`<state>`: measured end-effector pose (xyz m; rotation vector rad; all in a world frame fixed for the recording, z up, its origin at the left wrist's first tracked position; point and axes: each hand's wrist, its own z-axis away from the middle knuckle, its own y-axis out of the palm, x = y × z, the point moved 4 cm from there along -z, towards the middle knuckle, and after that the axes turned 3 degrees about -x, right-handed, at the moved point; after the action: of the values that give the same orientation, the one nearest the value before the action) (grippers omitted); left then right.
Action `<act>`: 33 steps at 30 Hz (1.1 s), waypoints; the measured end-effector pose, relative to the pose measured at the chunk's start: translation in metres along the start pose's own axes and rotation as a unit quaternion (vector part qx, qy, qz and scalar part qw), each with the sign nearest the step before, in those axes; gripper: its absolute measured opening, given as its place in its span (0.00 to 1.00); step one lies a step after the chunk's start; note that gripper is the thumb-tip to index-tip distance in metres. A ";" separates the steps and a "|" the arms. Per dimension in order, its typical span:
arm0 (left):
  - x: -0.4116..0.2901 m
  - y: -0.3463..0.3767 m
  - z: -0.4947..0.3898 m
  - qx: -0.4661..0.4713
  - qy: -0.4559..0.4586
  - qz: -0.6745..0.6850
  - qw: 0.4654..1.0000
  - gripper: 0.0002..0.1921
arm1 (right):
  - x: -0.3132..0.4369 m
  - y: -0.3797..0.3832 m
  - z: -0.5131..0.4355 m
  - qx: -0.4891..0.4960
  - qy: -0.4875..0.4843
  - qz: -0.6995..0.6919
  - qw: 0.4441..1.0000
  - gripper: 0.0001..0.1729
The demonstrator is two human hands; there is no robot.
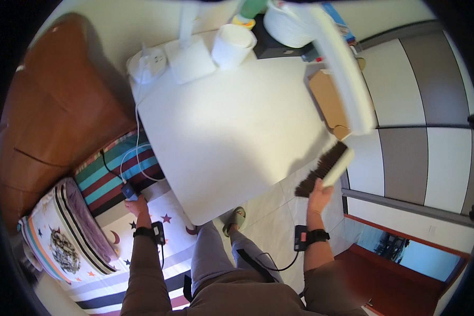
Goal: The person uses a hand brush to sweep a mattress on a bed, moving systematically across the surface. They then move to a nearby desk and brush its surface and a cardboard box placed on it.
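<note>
My right hand [320,197] grips a bench brush with dark bristles and a cream handle [339,166]. The brush is off the near right corner of a white table [221,130], over the tiled floor, its bristles facing left. Over the bed at left, my left hand [137,205] holds a small dark-blue device [129,191]. A white cable [137,130] and a black cable run close to the device; their connections are too small to make out. Both wrists wear black straps with small boxes.
A white power strip [152,63], a paper roll [233,45] and a lamp base [189,59] stand along the table's back. The lamp's white head [343,75] overhangs a cardboard box [328,100] at right. A bed with a folded quilt [69,233] borders the left side.
</note>
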<state>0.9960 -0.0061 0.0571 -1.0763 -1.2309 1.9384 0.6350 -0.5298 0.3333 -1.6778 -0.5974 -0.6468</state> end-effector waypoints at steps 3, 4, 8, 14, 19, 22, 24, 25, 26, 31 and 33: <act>-0.055 -0.045 0.030 -0.043 0.064 0.110 0.991 0.43 | 0.046 0.048 0.026 0.145 -0.083 -0.060 0.984 0.37; -0.076 -0.058 0.040 -0.036 0.087 0.120 0.988 0.40 | 0.059 0.069 0.043 0.219 -0.051 -0.062 0.972 0.41; -0.154 -0.096 0.094 -0.074 0.183 0.179 0.964 0.37 | 0.119 0.113 0.096 0.428 -0.162 -0.156 0.875 0.42; -0.231 -0.117 0.188 -0.032 0.286 0.220 0.932 0.34 | 0.084 0.103 0.031 0.464 -0.186 -0.016 0.866 0.40; -0.289 -0.089 0.279 0.016 0.383 0.215 0.898 0.32 | -0.002 0.037 -0.075 0.373 -0.207 0.037 0.904 0.39; -0.341 -0.061 0.336 0.163 0.329 0.277 0.888 0.29 | -0.035 -0.006 -0.119 0.333 -0.217 0.111 0.911 0.38; -0.387 -0.049 0.387 0.240 0.338 0.317 0.853 0.26 | -0.042 -0.029 -0.133 0.285 -0.250 0.164 0.911 0.38; -0.408 -0.047 0.414 0.269 0.357 0.342 0.827 0.25 | -0.042 -0.039 -0.134 0.275 -0.276 0.147 0.909 0.37; -0.430 -0.048 0.439 0.286 0.382 0.349 0.806 0.24 | -0.041 -0.047 -0.132 0.263 -0.299 0.144 0.906 0.35; -0.504 -0.049 0.530 0.419 0.343 0.368 0.756 0.25 | -0.024 -0.057 -0.103 0.310 -0.385 0.077 0.866 0.32; -0.518 -0.047 0.545 0.465 0.312 0.368 0.743 0.27 | -0.013 -0.049 -0.087 0.334 -0.441 0.051 0.832 0.32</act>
<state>0.7822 -0.6441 0.3956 -1.4966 0.6335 1.9800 0.5829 -0.6063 0.3724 -1.2333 -1.2060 0.4625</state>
